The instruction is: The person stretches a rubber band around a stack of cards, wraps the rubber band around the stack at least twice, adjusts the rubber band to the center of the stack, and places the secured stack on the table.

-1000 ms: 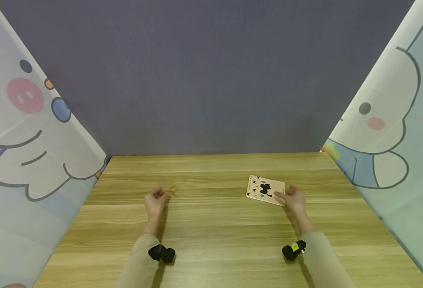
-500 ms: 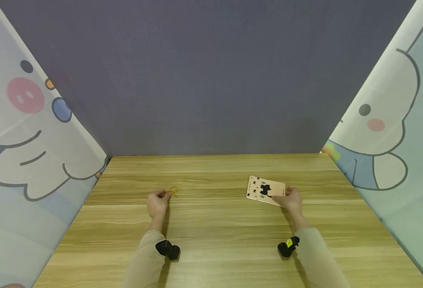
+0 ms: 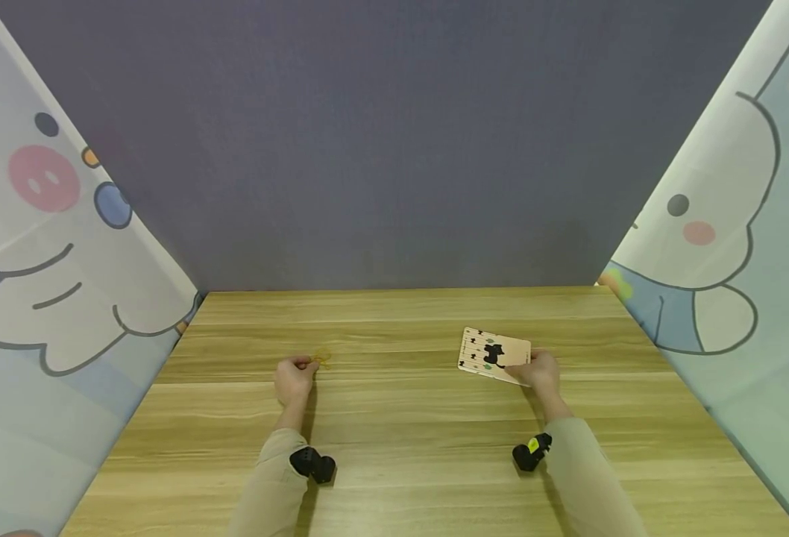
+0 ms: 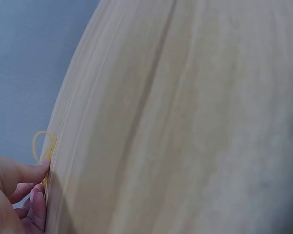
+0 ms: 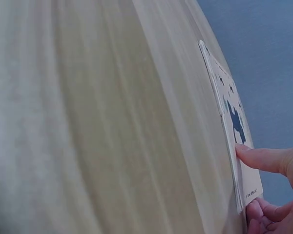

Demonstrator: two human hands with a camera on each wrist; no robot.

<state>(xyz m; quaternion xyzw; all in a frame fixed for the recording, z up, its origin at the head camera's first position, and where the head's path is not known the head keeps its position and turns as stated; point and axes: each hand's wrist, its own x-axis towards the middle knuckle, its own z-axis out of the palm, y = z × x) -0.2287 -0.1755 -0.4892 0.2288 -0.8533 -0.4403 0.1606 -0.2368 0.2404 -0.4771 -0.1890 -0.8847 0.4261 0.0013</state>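
Table (image 3: 394, 447) with pale wood grain, seen in the head view, runs from the near side to a dark grey panel (image 3: 394, 149) at the far side; cartoon-printed cloths hang at left (image 3: 65, 298) and right (image 3: 717, 298). Two forearms in beige sleeves reach from the near side, each with a small black device at the wrist. On the left, the left hand (image 3: 293, 382) pinches a thin yellow band (image 3: 321, 360), which sticks out to the right of the fingertips. On the right, well apart from it, the right hand (image 3: 541, 374) grips the right end of a cream cat-print card (image 3: 495, 353). In the left wrist view, thumb and fingers pinch the band, a loop of it standing free beyond the thumb. In the right wrist view, the thumb presses the card's printed face while fingers curl at its end; whether the card is fully lifted, I cannot tell.
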